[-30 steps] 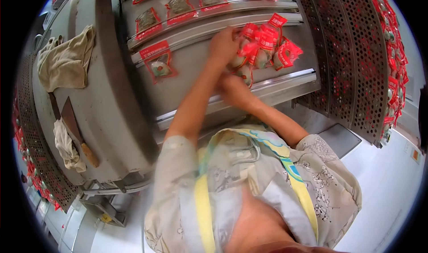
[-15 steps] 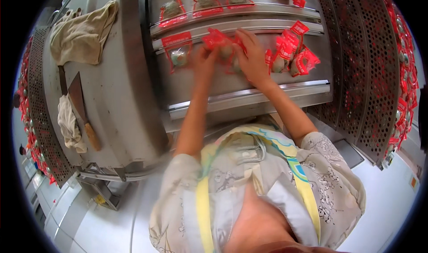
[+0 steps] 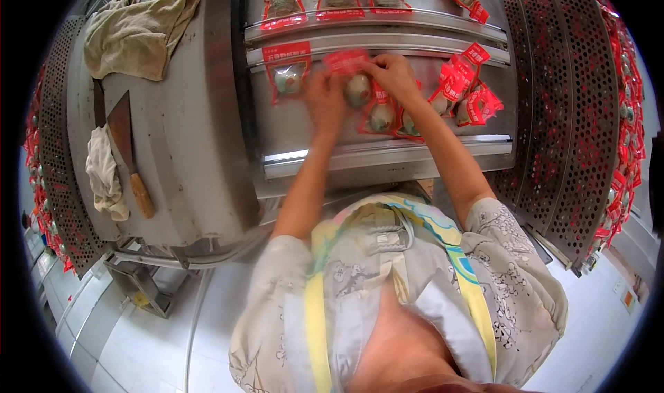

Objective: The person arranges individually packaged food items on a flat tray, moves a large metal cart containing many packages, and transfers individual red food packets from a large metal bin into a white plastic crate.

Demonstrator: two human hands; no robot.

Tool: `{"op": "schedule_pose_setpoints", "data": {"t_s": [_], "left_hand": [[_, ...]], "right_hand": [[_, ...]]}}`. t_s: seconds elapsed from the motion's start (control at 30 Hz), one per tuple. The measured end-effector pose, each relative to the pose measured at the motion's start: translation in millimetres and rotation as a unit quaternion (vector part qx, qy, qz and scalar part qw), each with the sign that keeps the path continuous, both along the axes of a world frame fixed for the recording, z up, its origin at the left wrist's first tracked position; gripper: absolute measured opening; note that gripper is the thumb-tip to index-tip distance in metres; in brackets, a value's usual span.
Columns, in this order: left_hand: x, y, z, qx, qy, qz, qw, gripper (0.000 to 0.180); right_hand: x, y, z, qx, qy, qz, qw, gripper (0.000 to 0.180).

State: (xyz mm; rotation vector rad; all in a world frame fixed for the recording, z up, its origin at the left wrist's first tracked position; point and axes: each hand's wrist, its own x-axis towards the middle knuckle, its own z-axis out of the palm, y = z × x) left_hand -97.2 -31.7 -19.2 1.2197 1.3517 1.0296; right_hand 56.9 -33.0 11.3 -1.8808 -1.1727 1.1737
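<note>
Looked like a food-packing workshop, judging by the barred steel bed (image 3: 282, 128) bearing red-edged sealed pouches (image 3: 288, 80). Had a perforated metal panel (image 3: 553, 116) and a mass of similar packets (image 3: 626, 140) right of the steel bed, a wooden-handled scraper (image 3: 122, 131) and cloths (image 3: 144, 37) left of it.

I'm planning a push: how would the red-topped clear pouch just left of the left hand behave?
The red-topped clear pouch would likely slide more than roll, since flat film borders its round, egg-like lump. Glints suggest slippery film, and its thin edges look floppy.
</note>
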Motion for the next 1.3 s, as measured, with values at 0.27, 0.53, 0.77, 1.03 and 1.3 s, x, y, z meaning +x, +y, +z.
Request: {"op": "schedule_pose_setpoints", "data": {"t_s": [0.27,0.53,0.77,1.03,1.3], "left_hand": [[-6,-2,6,-0.117,0.046,0.025,0.992,0.016],[-3,16,-44,-0.254,-0.111,0.05,0.959,0.013],[-4,8,-56,-0.15,-0.126,0.039,0.98,0.017],[19,-16,28,0.16,0.111,0.11,0.975,0.026],[7,-7,20,0.3,0.296,-0.118,0.899,0.031]], "right_hand": [[0,8,1,-0.114,-0.173,0.014,0.978,0.033],[2,9,-5,-0.07,-0.108,-0.068,0.989,0.034],[1,17,-19,-0.081,-0.102,-0.041,0.991,0.037],[-3,7,-14,0.009,-0.039,-0.1,0.994,0.026],[-10,23,1,0.196,-0.361,-0.031,0.911,0.019]]}}
